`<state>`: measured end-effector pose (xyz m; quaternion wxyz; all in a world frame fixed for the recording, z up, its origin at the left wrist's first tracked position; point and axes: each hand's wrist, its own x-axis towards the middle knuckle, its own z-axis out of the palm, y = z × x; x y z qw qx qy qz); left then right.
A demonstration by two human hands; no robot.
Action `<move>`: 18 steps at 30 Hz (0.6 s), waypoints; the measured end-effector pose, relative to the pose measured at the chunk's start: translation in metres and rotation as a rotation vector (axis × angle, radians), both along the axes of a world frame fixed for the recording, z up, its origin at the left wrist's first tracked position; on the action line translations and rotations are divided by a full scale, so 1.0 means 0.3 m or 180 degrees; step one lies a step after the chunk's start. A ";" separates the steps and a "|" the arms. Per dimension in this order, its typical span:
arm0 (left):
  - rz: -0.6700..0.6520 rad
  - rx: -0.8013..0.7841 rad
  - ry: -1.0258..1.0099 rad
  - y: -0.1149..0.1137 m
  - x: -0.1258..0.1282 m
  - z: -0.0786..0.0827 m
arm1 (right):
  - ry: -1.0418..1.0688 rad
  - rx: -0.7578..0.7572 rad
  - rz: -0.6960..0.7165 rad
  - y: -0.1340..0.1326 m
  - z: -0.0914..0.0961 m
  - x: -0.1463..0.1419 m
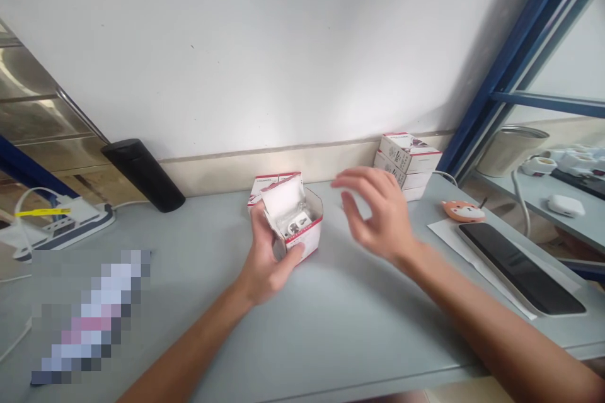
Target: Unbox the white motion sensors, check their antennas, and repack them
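“Box in front of me: how do I handle it well?”

“Look at your left grip first. It is closed round the box, with the thumb on the front and the fingers round the left side. Hold it snug, but don't squash it, because card bends.”

“Is the box sitting on the desk?”

“It is over the middle of the desk. I can't tell if its bottom touches. Resting it there should help stop wobbles.”

“And the lid?”

“It stands up, so the top is open. A white thing shows inside, with what looks like clear wrap. I'd hold the lid out of the way.”

“What about my right grip?”

“It is wide open, fingers bent, with nothing in it, to the right of the box. If you reach in, I'd come down from above and pinch softly, so nothing snags.”

“Anything to mind farther back?”

“Another box is behind yours, so don't bump it. A pile of boxes stands by the wall. Give that room too, or it could topple.”
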<state>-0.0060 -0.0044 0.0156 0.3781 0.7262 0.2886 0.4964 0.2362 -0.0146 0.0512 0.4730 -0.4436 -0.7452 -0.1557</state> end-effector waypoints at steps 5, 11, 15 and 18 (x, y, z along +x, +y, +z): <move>0.0202 0.0546 -0.0131 0.016 0.014 -0.014 | -0.0640 -0.2260 -0.0898 0.119 -0.082 0.141; 0.0664 0.1329 0.0497 0.027 0.009 -0.032 | -0.0306 -0.2632 -0.0670 0.166 -0.153 0.138; 0.1268 0.2124 0.0925 0.028 0.002 -0.005 | -0.0013 -0.2228 -0.0444 0.123 -0.104 0.070; 0.1753 0.2394 0.1334 0.026 0.001 0.013 | 0.0558 -0.0814 0.0121 0.044 -0.035 -0.001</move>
